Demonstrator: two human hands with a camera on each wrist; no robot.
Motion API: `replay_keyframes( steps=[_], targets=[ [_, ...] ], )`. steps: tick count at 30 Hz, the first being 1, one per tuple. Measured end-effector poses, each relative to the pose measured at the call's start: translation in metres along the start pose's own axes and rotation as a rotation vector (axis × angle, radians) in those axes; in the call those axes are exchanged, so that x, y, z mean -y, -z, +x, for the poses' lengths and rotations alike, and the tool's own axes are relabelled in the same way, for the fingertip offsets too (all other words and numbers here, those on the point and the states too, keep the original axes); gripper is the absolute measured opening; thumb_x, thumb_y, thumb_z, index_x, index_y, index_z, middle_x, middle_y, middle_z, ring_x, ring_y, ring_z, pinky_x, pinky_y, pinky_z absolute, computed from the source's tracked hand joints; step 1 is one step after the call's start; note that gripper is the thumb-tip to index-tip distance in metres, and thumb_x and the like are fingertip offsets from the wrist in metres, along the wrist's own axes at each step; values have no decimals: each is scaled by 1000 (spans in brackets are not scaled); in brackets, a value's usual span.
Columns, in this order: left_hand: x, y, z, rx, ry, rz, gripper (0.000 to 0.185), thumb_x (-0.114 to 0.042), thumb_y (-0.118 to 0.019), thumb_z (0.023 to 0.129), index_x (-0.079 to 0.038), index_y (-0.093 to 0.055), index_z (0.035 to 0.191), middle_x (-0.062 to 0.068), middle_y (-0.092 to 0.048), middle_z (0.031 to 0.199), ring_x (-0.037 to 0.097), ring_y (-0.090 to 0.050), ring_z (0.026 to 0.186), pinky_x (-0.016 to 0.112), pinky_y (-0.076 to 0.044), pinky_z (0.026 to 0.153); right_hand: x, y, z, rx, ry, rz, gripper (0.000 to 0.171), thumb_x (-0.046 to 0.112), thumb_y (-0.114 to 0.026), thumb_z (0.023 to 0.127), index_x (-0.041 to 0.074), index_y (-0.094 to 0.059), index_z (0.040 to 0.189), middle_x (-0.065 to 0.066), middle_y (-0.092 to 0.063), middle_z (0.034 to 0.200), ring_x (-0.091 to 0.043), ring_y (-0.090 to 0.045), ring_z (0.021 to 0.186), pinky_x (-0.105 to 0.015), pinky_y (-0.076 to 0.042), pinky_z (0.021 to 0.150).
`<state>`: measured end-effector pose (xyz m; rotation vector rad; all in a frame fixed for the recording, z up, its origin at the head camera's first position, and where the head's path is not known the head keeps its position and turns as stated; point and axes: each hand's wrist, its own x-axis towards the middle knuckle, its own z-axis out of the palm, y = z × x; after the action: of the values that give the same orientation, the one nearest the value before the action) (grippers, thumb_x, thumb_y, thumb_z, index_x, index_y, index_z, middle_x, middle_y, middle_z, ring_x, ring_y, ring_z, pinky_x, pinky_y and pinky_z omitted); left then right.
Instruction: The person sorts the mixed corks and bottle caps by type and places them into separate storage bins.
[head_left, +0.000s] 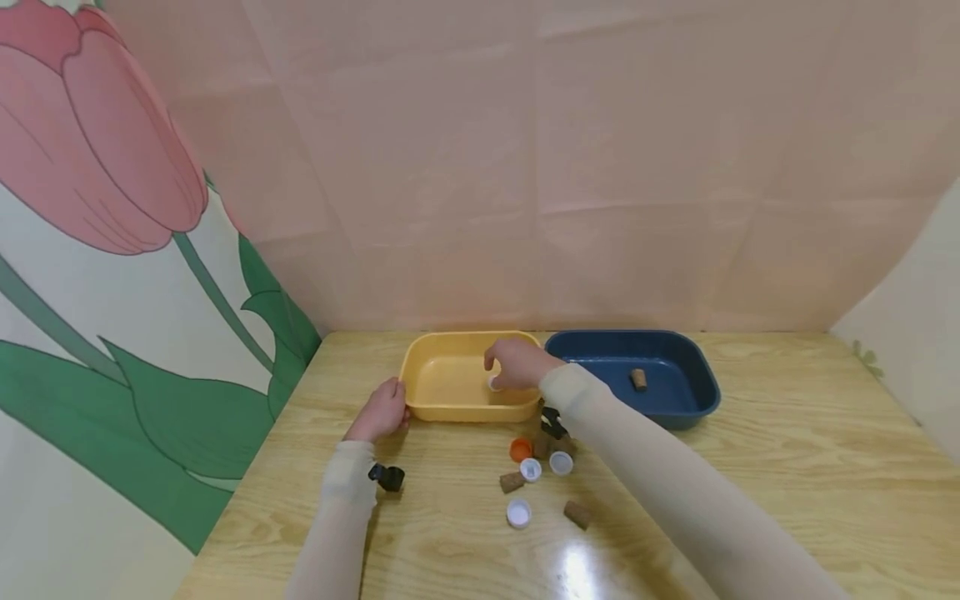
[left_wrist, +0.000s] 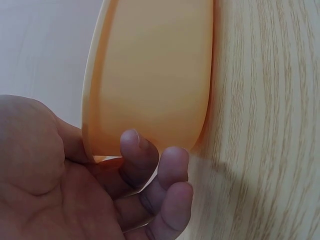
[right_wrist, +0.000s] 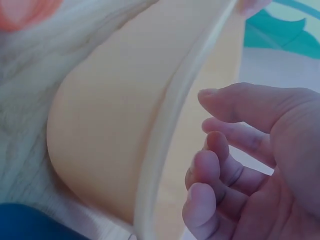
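Note:
A yellow tray (head_left: 450,410) stands on the wooden table (head_left: 787,433), with a dark blue tray (head_left: 697,392) touching its right side. My left hand (head_left: 397,410) grips the yellow tray's front left corner; in the left wrist view its fingers (left_wrist: 142,157) curl under the yellow tray's rim (left_wrist: 150,75). My right hand (head_left: 501,377) hovers inside the yellow tray, just above a small white cap (head_left: 493,383). Seen from the right wrist, the fingers (right_wrist: 215,145) are loosely curled and hold nothing beside the tray's rim (right_wrist: 170,125). One cork (head_left: 638,379) lies in the blue tray.
In front of the trays lie an orange cap (head_left: 519,450), three white caps (head_left: 518,513), and a few corks (head_left: 577,514). Pink paper walls close off the back; a tulip-printed panel stands at the left. The table's right half is bare wood.

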<state>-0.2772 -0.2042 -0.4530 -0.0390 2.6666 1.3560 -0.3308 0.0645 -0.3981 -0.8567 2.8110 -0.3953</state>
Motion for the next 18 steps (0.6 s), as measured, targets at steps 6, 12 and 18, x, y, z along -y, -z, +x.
replay_keyframes(
  steps=[6, 12, 18],
  targets=[
    [1, -1, 0, -4, 2, -1, 38, -24, -24, 110, 1, -51, 114, 7, -53, 75, 21, -57, 61, 29, -49, 57, 2, 0, -24, -52, 49, 90, 28, 19, -71, 92, 6, -69, 117, -1, -60, 81, -15, -54, 68, -31, -47, 64],
    [2, -1, 0, -6, -3, -2, 38, -24, -24, 110, 2, -52, 114, 8, -53, 75, 20, -56, 60, 29, -49, 57, -1, -5, -58, -79, 52, 159, 29, 15, -72, 91, 7, -68, 119, 0, -53, 68, -13, -46, 57, -27, -38, 52],
    [0, -2, -1, -9, 10, -3, 39, -24, -23, 110, 2, -51, 114, 7, -51, 74, 19, -55, 61, 28, -49, 58, -9, -17, -94, -105, 82, 170, 26, 17, -70, 93, 9, -67, 117, 7, -53, 66, -8, -47, 56, -24, -41, 53]
  ],
)
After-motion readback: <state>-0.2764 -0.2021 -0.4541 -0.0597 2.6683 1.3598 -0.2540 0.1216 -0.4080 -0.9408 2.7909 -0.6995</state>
